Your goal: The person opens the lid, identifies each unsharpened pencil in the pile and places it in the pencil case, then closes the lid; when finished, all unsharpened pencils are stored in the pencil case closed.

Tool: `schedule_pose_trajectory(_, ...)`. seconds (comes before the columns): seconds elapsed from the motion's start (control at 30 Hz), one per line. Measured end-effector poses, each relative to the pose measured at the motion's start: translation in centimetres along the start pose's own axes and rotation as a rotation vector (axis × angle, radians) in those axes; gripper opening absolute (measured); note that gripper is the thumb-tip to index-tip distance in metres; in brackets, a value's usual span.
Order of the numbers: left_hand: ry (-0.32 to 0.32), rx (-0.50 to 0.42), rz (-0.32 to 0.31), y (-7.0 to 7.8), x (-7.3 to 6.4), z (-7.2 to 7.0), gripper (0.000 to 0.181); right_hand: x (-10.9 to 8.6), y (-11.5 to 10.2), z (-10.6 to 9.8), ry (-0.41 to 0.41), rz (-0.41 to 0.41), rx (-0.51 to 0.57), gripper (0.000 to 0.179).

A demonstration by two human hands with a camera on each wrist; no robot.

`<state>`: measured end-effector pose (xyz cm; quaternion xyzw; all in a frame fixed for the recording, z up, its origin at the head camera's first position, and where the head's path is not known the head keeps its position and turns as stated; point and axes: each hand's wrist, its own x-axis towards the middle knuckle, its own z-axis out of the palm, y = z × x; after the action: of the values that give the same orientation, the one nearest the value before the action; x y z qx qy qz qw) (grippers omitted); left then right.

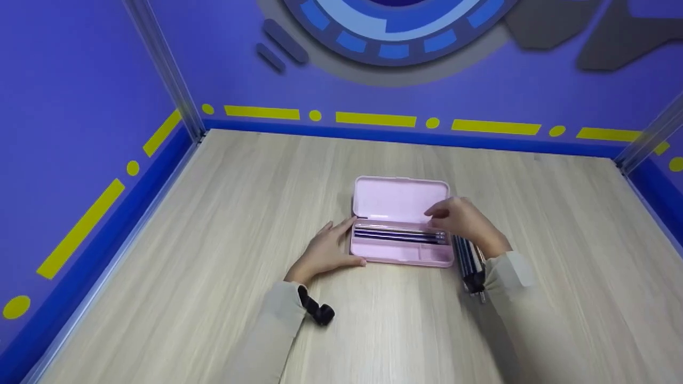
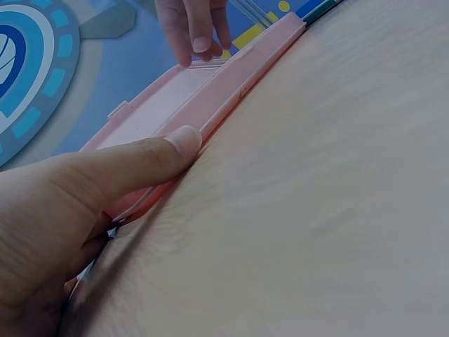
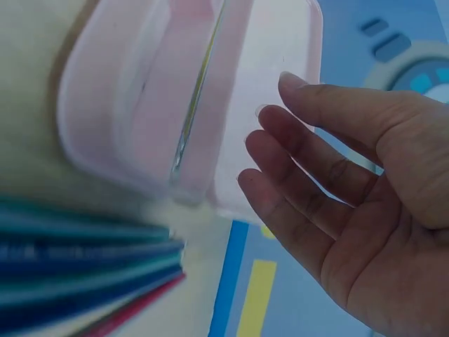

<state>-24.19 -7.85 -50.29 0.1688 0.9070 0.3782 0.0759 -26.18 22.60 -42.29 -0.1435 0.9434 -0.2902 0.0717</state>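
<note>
A pink pencil case [image 1: 385, 251] lies on the table with its lid [image 1: 395, 198] standing back. Several dark pencils [image 1: 397, 234] lie lengthwise in its rear compartment; the front part shows bare pink plastic. My left hand [image 1: 324, 250] grips the case's left end. In the left wrist view its thumb [image 2: 184, 140] presses the front wall, while its other fingers are mostly hidden. Above the case's right end hovers my right hand [image 1: 465, 221], fingers loosely bent and holding nothing, as the right wrist view shows its palm [image 3: 379, 246].
A bundle of dark pencils [image 1: 469, 264] lies just right of the case, partly under the right forearm. The wood-grain table [image 1: 256, 202] is bordered by blue walls [image 1: 80, 106] at the back and sides. A black strap [image 1: 317, 309] is on the left wrist.
</note>
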Motion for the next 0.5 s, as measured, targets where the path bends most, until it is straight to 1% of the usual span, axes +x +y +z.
schedule_pose_trajectory(0.13, 0.001, -0.002, -0.006, 0.1, 0.0, 0.0, 0.105, -0.9, 1.2, -0.8, 0.025, 0.014, -0.009, 0.025)
schedule_pose_trajectory(0.3, -0.008, -0.008, -0.009, 0.2, 0.0, 0.1, 0.106, -2.1, 2.4, -1.6, 0.056, 0.074, -0.015, 0.027)
schedule_pose_trajectory(0.4, -0.007, -0.014, -0.013, 0.1, 0.0, 0.1, 0.106, -2.6, 3.0, -1.8, 0.057, 0.11, -0.009, 0.03)
schedule_pose_trajectory(0.5, -0.003, -0.02, -0.017, 0.0, 0.0, 0.1, 0.106, -3.0, 3.6, -2.1, 0.05, 0.118, -0.011, 0.032)
